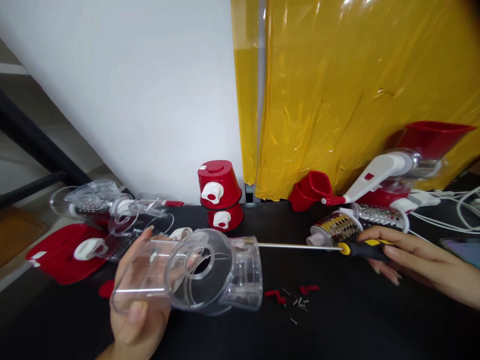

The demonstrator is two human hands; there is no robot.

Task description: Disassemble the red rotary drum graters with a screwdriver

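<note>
My left hand (137, 322) is closed around one end of a clear plastic grater housing (243, 280), held tilted on its side above the table. In my right hand (412, 255) is a screwdriver (362, 249) with a black and yellow handle, gripped between the fingers. Its long metal shaft points left and meets the housing's right end; whether the tip touches a screw cannot be made out. Below and right of the housing lie small red plastic parts (276, 296) and several loose screws (300, 302).
Red suction bases (219, 182) with white knobs are stacked at the back. On the left lie another red base (71, 252) and clear parts. Metal grater drums (333, 230), a red hopper (311, 190), an assembled grater (393, 170) and white cables (446, 215) occupy the right.
</note>
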